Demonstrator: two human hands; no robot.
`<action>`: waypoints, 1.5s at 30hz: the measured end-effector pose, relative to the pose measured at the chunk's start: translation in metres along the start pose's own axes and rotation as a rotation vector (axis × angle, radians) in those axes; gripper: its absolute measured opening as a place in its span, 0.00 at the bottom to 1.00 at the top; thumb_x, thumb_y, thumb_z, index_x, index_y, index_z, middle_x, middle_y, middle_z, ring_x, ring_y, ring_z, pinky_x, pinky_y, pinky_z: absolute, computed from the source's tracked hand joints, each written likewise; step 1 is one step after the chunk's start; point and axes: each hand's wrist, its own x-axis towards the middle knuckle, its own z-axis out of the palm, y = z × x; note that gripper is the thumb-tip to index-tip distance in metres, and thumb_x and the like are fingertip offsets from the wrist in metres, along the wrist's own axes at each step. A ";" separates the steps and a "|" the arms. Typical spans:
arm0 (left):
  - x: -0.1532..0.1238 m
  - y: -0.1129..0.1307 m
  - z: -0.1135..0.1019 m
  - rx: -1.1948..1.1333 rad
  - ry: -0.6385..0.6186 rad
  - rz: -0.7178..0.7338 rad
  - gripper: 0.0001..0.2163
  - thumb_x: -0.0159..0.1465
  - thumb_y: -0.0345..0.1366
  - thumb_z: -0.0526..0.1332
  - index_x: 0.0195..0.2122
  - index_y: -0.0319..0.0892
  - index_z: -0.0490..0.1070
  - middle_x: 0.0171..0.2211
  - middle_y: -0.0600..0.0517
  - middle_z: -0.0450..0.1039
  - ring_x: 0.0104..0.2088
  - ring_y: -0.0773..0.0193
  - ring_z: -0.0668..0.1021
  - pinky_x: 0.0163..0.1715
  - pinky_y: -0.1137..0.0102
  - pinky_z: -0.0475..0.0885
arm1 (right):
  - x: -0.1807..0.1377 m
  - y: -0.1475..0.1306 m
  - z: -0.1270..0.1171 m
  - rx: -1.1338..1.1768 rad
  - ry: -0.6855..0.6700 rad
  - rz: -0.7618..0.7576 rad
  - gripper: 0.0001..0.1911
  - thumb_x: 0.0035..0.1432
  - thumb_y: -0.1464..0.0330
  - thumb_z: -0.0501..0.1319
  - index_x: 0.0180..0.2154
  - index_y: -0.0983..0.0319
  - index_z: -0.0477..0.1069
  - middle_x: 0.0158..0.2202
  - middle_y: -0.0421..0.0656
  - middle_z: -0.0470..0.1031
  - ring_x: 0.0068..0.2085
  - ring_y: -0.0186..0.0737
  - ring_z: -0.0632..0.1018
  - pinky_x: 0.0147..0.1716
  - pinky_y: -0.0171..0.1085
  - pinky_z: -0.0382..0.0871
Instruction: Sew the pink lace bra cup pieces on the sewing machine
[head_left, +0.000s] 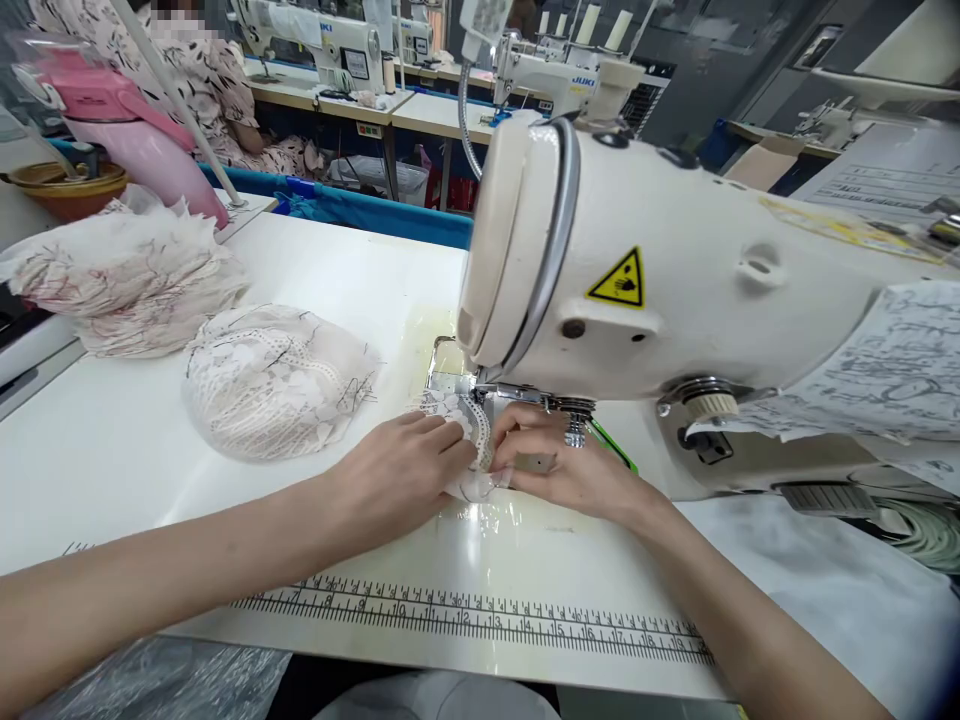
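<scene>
A piece of white lace fabric (482,432) lies under the needle end of the sewing machine (675,290), with a scalloped trim running along it. My left hand (409,465) rests on the lace's left side, fingers curled and pressed down on it. On the other side, my right hand (559,460) pinches the right edge of the lace between thumb and fingers, close to the presser foot. The needle itself is hidden by the machine head. To the left sits a lace bra cup (274,385) with loose threads.
A heap of pale lace pieces (127,275) lies at the far left, beside a pink bottle (135,140) and a brown bowl (67,185). A ruler strip (480,615) runs along the table's front edge. Behind, a person in patterned clothing (202,90) sits near other sewing machines (322,45).
</scene>
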 end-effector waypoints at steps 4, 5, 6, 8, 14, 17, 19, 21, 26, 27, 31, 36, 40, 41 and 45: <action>0.004 -0.004 0.022 0.063 0.177 0.088 0.07 0.64 0.22 0.54 0.31 0.39 0.67 0.27 0.53 0.68 0.26 0.64 0.69 0.28 0.69 0.61 | -0.005 -0.002 0.005 -0.079 0.072 -0.021 0.07 0.61 0.68 0.60 0.42 0.56 0.72 0.51 0.43 0.71 0.50 0.39 0.74 0.46 0.38 0.71; 0.003 -0.003 0.025 0.068 0.210 0.087 0.08 0.64 0.22 0.53 0.31 0.38 0.67 0.26 0.53 0.67 0.26 0.64 0.69 0.28 0.69 0.61 | -0.006 -0.002 0.007 -0.122 0.083 -0.026 0.10 0.60 0.69 0.60 0.44 0.56 0.72 0.53 0.43 0.70 0.52 0.41 0.74 0.46 0.39 0.71; 0.002 -0.003 0.026 0.071 0.228 0.082 0.08 0.64 0.22 0.53 0.32 0.38 0.68 0.26 0.52 0.67 0.26 0.64 0.69 0.28 0.69 0.61 | -0.007 -0.001 0.009 -0.159 0.090 -0.041 0.11 0.60 0.70 0.60 0.45 0.56 0.71 0.55 0.43 0.70 0.53 0.42 0.73 0.46 0.40 0.72; 0.000 -0.001 0.026 0.087 0.252 0.077 0.09 0.64 0.21 0.52 0.32 0.38 0.69 0.26 0.53 0.67 0.25 0.64 0.68 0.28 0.68 0.62 | -0.008 0.002 0.014 -0.199 0.117 -0.101 0.10 0.61 0.73 0.58 0.43 0.57 0.72 0.53 0.42 0.72 0.52 0.41 0.74 0.47 0.41 0.72; -0.002 -0.002 0.031 0.123 0.308 0.111 0.07 0.65 0.22 0.55 0.35 0.36 0.71 0.39 0.47 0.75 0.42 0.59 0.77 0.44 0.62 0.73 | -0.005 0.008 0.019 -0.149 0.219 -0.287 0.10 0.61 0.74 0.60 0.44 0.59 0.73 0.41 0.39 0.79 0.50 0.37 0.76 0.53 0.42 0.73; -0.005 -0.003 0.035 0.063 0.251 0.108 0.09 0.67 0.25 0.52 0.43 0.32 0.70 0.51 0.40 0.72 0.54 0.54 0.73 0.54 0.60 0.72 | -0.004 0.005 0.019 -0.112 0.253 -0.246 0.09 0.63 0.73 0.59 0.44 0.59 0.74 0.41 0.41 0.79 0.45 0.36 0.79 0.52 0.41 0.74; -0.006 -0.003 0.038 0.053 0.222 0.102 0.11 0.68 0.26 0.49 0.45 0.30 0.69 0.51 0.39 0.72 0.54 0.53 0.74 0.53 0.61 0.74 | -0.005 0.005 0.020 -0.113 0.247 -0.210 0.09 0.64 0.71 0.58 0.43 0.59 0.75 0.41 0.41 0.79 0.45 0.36 0.79 0.49 0.39 0.76; -0.007 -0.003 0.039 0.059 0.219 0.103 0.13 0.68 0.26 0.47 0.46 0.30 0.69 0.50 0.40 0.73 0.53 0.53 0.75 0.50 0.62 0.76 | -0.007 0.005 0.022 -0.135 0.235 -0.184 0.09 0.65 0.71 0.57 0.43 0.59 0.75 0.41 0.42 0.79 0.45 0.36 0.79 0.47 0.38 0.77; -0.006 -0.003 0.038 0.069 0.236 0.100 0.13 0.67 0.26 0.47 0.46 0.29 0.69 0.49 0.39 0.74 0.52 0.54 0.76 0.49 0.63 0.77 | -0.013 0.012 0.029 -0.173 0.240 -0.160 0.09 0.64 0.71 0.58 0.45 0.58 0.73 0.44 0.42 0.79 0.46 0.36 0.79 0.48 0.38 0.76; -0.005 -0.003 0.037 0.068 0.236 0.099 0.13 0.67 0.26 0.47 0.46 0.29 0.69 0.49 0.39 0.74 0.51 0.54 0.76 0.49 0.64 0.77 | -0.014 0.013 0.031 -0.170 0.240 -0.162 0.09 0.64 0.71 0.58 0.46 0.58 0.73 0.44 0.42 0.78 0.47 0.37 0.78 0.48 0.39 0.75; -0.004 -0.002 0.036 0.076 0.239 0.100 0.13 0.68 0.27 0.47 0.46 0.30 0.68 0.49 0.40 0.74 0.51 0.54 0.76 0.48 0.64 0.78 | -0.015 0.016 0.033 -0.155 0.255 -0.165 0.10 0.64 0.71 0.59 0.46 0.58 0.73 0.45 0.42 0.78 0.47 0.37 0.78 0.49 0.39 0.75; -0.003 0.000 0.037 0.050 0.208 0.082 0.13 0.68 0.28 0.48 0.46 0.30 0.68 0.50 0.40 0.74 0.53 0.53 0.74 0.50 0.63 0.77 | -0.013 0.013 0.028 -0.201 0.281 -0.143 0.09 0.63 0.70 0.59 0.44 0.57 0.74 0.43 0.39 0.79 0.44 0.36 0.79 0.44 0.35 0.76; -0.002 0.000 0.039 0.033 0.211 0.081 0.13 0.67 0.27 0.49 0.48 0.29 0.68 0.50 0.39 0.73 0.53 0.51 0.74 0.49 0.61 0.77 | -0.011 0.009 0.024 -0.278 0.322 -0.127 0.08 0.65 0.69 0.58 0.42 0.56 0.75 0.40 0.36 0.80 0.41 0.31 0.80 0.35 0.29 0.75; -0.002 0.000 0.040 0.034 0.213 0.082 0.13 0.67 0.27 0.49 0.49 0.28 0.67 0.50 0.39 0.73 0.53 0.52 0.74 0.49 0.61 0.77 | -0.011 0.008 0.024 -0.306 0.330 -0.127 0.08 0.65 0.69 0.57 0.42 0.56 0.75 0.39 0.36 0.80 0.40 0.31 0.80 0.35 0.29 0.74; -0.001 -0.002 0.041 0.043 0.215 0.089 0.14 0.67 0.24 0.48 0.51 0.28 0.65 0.50 0.40 0.73 0.53 0.53 0.74 0.49 0.62 0.77 | -0.013 0.007 0.024 -0.439 0.325 -0.095 0.09 0.66 0.69 0.56 0.42 0.56 0.75 0.37 0.36 0.80 0.35 0.31 0.80 0.35 0.31 0.72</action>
